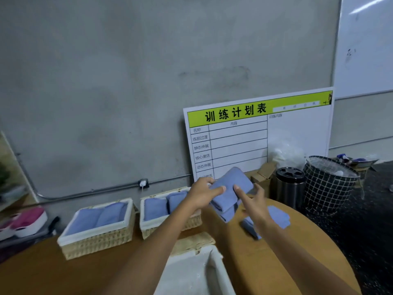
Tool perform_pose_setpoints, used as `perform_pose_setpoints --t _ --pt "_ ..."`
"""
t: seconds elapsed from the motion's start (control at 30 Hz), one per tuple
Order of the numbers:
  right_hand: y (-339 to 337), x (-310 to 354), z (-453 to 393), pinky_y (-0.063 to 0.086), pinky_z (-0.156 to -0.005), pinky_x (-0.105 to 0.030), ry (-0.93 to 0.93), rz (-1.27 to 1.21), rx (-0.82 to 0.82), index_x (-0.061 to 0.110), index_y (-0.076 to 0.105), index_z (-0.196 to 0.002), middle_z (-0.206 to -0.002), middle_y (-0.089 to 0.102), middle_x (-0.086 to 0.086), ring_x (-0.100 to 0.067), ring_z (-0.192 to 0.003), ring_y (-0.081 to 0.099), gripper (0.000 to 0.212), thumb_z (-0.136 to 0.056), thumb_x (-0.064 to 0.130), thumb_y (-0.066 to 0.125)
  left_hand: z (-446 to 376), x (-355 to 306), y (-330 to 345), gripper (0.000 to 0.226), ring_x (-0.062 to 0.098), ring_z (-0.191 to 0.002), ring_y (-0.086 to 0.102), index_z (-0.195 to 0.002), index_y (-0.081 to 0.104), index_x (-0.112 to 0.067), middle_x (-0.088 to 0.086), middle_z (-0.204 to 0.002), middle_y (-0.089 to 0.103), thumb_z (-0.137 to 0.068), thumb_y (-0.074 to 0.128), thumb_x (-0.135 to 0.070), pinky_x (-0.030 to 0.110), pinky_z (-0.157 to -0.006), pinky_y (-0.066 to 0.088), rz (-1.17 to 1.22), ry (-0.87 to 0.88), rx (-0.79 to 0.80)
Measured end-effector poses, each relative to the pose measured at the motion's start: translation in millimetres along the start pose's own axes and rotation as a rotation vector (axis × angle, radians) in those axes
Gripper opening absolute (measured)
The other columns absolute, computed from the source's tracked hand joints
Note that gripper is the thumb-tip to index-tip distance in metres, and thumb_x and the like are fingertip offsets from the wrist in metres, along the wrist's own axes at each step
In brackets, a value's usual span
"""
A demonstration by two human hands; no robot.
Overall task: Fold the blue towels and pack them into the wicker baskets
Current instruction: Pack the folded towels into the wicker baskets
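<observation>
So I've got a folded blue towel (230,189) up off the table (265,258), my left hand (202,194) wrapped round its near-left edge with the thumb pressing on top so the fold doesn't spring open. My right hand (254,202) is loose, fingers spread, just touching the right side to steady it. More towels (276,216) wait below my right hand. The middle basket (170,225) under my left wrist has room, the far-left basket (95,239) looks full, so probably this one goes in the middle.
</observation>
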State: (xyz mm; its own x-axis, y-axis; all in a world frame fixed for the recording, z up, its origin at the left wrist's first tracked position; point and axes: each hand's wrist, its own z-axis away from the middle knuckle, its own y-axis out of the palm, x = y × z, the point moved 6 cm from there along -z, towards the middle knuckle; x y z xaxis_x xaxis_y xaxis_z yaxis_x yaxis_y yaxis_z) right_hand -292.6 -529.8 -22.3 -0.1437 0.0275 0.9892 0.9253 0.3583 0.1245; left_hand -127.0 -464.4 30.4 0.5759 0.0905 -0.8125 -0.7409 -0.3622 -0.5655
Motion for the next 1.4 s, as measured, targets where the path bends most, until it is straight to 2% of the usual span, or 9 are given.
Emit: perform_pose_setpoints --t 0.2,0.3,0.43,0.53,0.77,0.93,1.13,1.27,1.4 --pt "92 -18 45 0.056 -0.086 -0.060 0.197 -0.323 0.291 0.015 0.039 -0.144 -0.128 0.064 -0.016 -0.038 -0.107 0.068 0.108 -0.057 0.047 0.095 98 36 -65 0.031 0.020 -0.080 0.059 -0.084 0.049 -0.019 0.006 -0.089 0.058 -0.088 0.074 -0.037 0.029 -0.064 0.046 0.153 -0.125 -0.152" --pt "117 -21 78 0.057 -0.085 -0.050 0.206 -0.260 0.285 0.017 0.030 -0.147 -0.127 0.062 -0.014 -0.034 -0.108 0.066 0.098 -0.071 0.027 0.090 147 63 -79 0.038 0.025 -0.092 0.067 -0.104 0.047 -0.026 0.012 -0.114 0.062 -0.085 0.077 -0.038 0.033 -0.057 0.055 0.260 -0.239 -0.159" --pt "135 -36 120 0.056 -0.061 -0.033 0.259 -0.107 0.388 0.019 0.032 -0.146 -0.119 0.066 -0.018 -0.027 -0.091 0.069 0.081 -0.081 0.013 0.081 215 75 -89 0.051 0.036 -0.089 0.073 -0.133 0.037 -0.033 0.015 -0.124 0.060 -0.093 0.070 -0.033 0.040 -0.067 0.061 0.274 -0.321 0.055" --pt "142 -55 142 0.055 -0.056 -0.031 0.312 -0.007 0.500 0.022 0.034 -0.146 -0.103 0.072 -0.014 -0.021 -0.077 0.072 0.090 -0.075 0.012 0.087 248 85 -94 0.051 0.035 -0.088 0.071 -0.139 0.038 -0.041 0.014 -0.112 0.064 -0.097 0.065 -0.029 0.041 -0.072 0.062 0.179 -0.281 0.150" --pt "158 -91 164 0.059 -0.068 -0.032 0.276 0.180 0.680 0.027 0.034 -0.146 -0.129 0.061 -0.013 -0.025 -0.103 0.069 0.078 -0.083 0.012 0.078 266 123 -89 0.038 0.008 -0.065 0.047 -0.129 0.053 -0.042 -0.005 -0.077 0.051 -0.093 0.066 -0.043 0.030 -0.064 0.037 -0.229 -0.198 0.100" --pt "156 -102 162 0.049 -0.100 -0.031 0.057 0.554 0.757 0.030 0.016 -0.156 -0.152 0.043 -0.004 -0.020 -0.130 0.050 0.095 -0.085 0.019 0.078 262 129 -72 0.041 0.000 -0.097 0.054 -0.122 0.061 -0.043 -0.020 -0.103 0.054 -0.084 0.070 -0.057 0.026 -0.078 0.045 -0.524 -0.110 0.068" --pt "167 -101 160 0.042 -0.085 -0.033 -0.195 0.949 0.829 0.037 -0.005 -0.155 -0.127 0.061 -0.015 -0.034 -0.114 0.057 0.105 -0.087 0.030 0.074 249 117 -59 0.055 0.018 -0.113 0.050 -0.128 0.064 -0.037 -0.006 -0.119 0.053 -0.079 0.070 -0.060 0.034 -0.086 0.037 -0.945 -0.088 0.093" --pt "155 -68 155 0.049 -0.081 -0.037 -0.443 1.051 0.703 0.037 0.018 -0.153 -0.119 0.057 -0.001 -0.025 -0.101 0.060 0.097 -0.078 0.042 0.080 246 117 -70 0.071 0.015 -0.108 0.044 -0.134 0.060 -0.034 -0.015 -0.126 0.052 -0.075 0.066 -0.072 0.035 -0.084 0.032 -0.979 0.004 0.152" --pt "155 -69 159 0.045 -0.098 -0.031 -0.496 1.032 0.962 0.026 0.055 -0.135 -0.134 0.052 0.009 -0.009 -0.117 0.052 0.067 -0.078 0.055 0.076 241 125 -62 0.083 0.020 -0.118 0.045 -0.141 0.052 -0.028 -0.014 -0.142 0.045 -0.073 0.061 -0.077 0.042 -0.092 0.034 -1.028 -0.075 0.305"
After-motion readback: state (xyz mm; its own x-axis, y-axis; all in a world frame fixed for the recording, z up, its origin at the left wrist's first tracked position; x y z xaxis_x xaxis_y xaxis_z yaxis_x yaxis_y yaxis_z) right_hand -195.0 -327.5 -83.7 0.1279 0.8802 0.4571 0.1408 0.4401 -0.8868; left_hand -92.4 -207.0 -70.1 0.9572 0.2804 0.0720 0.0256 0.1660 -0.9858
